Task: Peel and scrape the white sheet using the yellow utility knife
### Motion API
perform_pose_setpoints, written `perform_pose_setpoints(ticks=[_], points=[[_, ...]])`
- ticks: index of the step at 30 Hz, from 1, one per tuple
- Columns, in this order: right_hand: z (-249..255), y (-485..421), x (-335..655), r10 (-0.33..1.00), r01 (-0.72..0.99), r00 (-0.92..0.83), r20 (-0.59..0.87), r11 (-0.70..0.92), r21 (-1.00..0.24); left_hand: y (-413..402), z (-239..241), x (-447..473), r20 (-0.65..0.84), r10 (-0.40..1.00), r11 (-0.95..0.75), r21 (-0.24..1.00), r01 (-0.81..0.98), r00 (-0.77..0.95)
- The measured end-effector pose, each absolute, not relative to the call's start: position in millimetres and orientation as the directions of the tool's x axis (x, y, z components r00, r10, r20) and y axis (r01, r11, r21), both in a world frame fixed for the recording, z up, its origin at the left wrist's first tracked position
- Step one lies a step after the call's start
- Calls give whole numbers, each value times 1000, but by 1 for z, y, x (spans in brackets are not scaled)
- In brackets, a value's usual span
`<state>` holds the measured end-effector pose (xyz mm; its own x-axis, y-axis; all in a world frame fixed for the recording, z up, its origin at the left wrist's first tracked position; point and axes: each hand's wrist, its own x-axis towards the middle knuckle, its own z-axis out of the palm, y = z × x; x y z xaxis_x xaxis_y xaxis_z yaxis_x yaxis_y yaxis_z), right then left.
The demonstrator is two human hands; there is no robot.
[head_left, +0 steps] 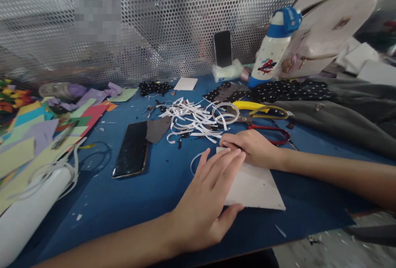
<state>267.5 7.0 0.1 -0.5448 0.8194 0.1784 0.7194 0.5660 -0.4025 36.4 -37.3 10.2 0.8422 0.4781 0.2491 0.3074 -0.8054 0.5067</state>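
A white sheet of card or paper [253, 187] lies flat near the front edge of the blue table. My left hand [213, 189] rests on its left side, fingers stretched out, thumb along the near edge. At the far edge of the sheet my right hand [247, 146] is closed, its fingers curled; what they grip, if anything, is hidden. A thin white strip curves out to the left of the hands. Just beyond lies a pile of curled white paper strips [193, 119]. Scissors with red handles [283, 136] lie close behind my right hand.
A dark phone [131, 148] lies left of the strips. Coloured paper [40, 131] and a white device with a cord [37, 214] fill the left side. A bottle [272, 49], a backpack [334, 24] and dark cloth [349, 115] stand or lie at the right, before a perforated metal panel [154, 24].
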Motion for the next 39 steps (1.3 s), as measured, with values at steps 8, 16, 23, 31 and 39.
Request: perform_pose_setpoints(ticks=[8, 16, 23, 31, 39], points=[[-1, 6, 268, 816, 717, -546, 187, 571, -400, -38, 10, 39, 244, 490, -800, 507, 321, 837], [0, 6, 268, 817, 715, -546, 185, 570, -406, -39, 8, 42, 265, 443, -857, 405, 318, 856], [1, 6, 267, 823, 723, -541, 171, 559, -405, -37, 9, 41, 260, 501, -794, 516, 320, 825], [2, 5, 267, 823, 723, -541, 172, 560, -405, -37, 9, 41, 251, 478, -808, 503, 308, 842], [1, 5, 268, 823, 722, -540, 175, 560, -407, -38, 8, 41, 257, 480, -808, 502, 308, 839]])
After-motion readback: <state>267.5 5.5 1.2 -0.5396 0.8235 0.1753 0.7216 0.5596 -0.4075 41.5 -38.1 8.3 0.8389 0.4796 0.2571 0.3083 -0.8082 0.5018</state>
